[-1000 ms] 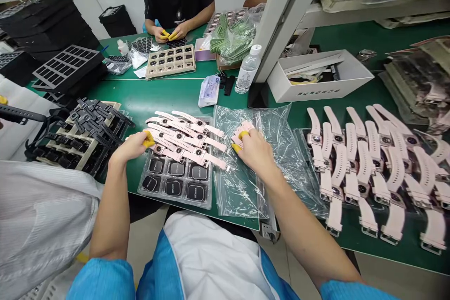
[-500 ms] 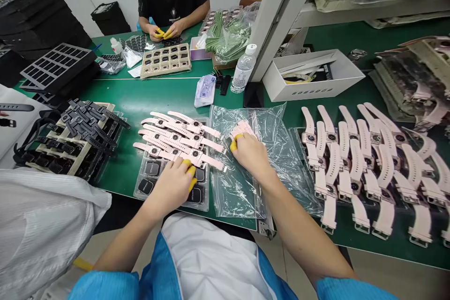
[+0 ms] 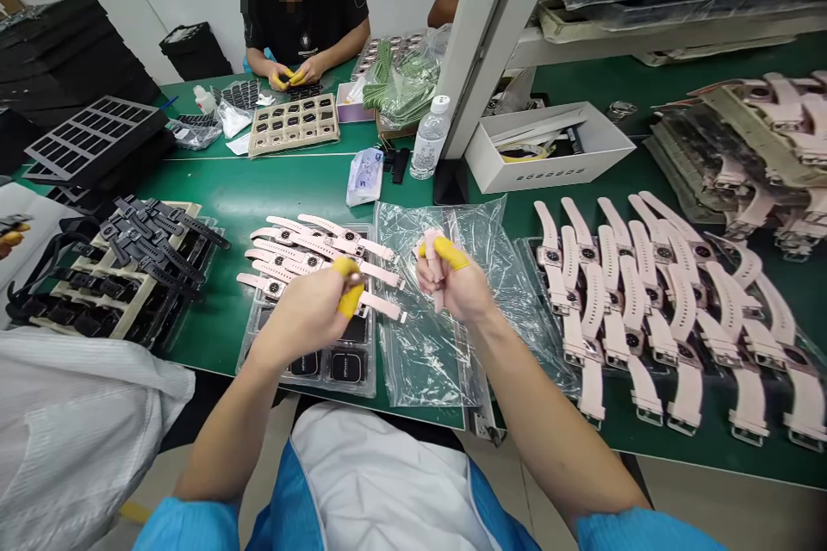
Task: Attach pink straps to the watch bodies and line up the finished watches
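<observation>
My left hand [image 3: 316, 303], with yellow finger covers, is pinched on something small that I cannot make out, above the near side of the clear tray [image 3: 369, 379]. Pink-strapped watches [image 3: 312, 261] lie across that tray, with dark square watch pieces [image 3: 347, 366] in its near slots. Over the clear plastic bag [image 3: 419, 362], my right hand [image 3: 456, 275] grips pink straps [image 3: 432, 258] between thumb and fingers; their lower ends hang below the fingertips.
Many pink watches [image 3: 652, 297] cover a tray at right. Black watches [image 3: 146, 245] lie at left. A bottle [image 3: 430, 142] and a white box [image 3: 549, 155] stand beyond the bag. Across the table a person [image 3: 310, 9] handles small parts. Another person's hand shows at the left edge.
My left hand has risen from the pink watches with its fingertips pinched. My right hand has lifted pink straps off the plastic bag. The view has shifted slightly.
</observation>
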Demonstrator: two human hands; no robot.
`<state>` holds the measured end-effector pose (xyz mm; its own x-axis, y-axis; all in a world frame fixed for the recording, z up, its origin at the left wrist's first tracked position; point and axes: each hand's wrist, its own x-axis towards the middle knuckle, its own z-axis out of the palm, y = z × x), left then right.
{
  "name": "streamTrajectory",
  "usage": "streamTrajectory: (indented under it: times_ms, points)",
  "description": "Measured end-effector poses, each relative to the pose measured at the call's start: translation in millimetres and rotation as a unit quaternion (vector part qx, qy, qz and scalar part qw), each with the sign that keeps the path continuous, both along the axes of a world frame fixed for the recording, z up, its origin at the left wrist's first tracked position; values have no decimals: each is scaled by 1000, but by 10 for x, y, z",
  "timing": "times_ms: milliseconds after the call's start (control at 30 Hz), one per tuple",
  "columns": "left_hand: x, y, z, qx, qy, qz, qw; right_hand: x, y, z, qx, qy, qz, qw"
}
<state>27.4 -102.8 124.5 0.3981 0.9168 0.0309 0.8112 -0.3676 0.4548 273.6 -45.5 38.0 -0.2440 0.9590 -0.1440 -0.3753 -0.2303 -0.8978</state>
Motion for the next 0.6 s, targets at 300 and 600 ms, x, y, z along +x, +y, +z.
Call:
streamTrajectory:
  times_ms: [300,600]
  points:
    - [356,595,-687,13,-192,-80,978,-271,-236,23,20,43,142,989]
    - [300,534,-732,82,-177,-115,974,-312,-240,9,2,59,124,991]
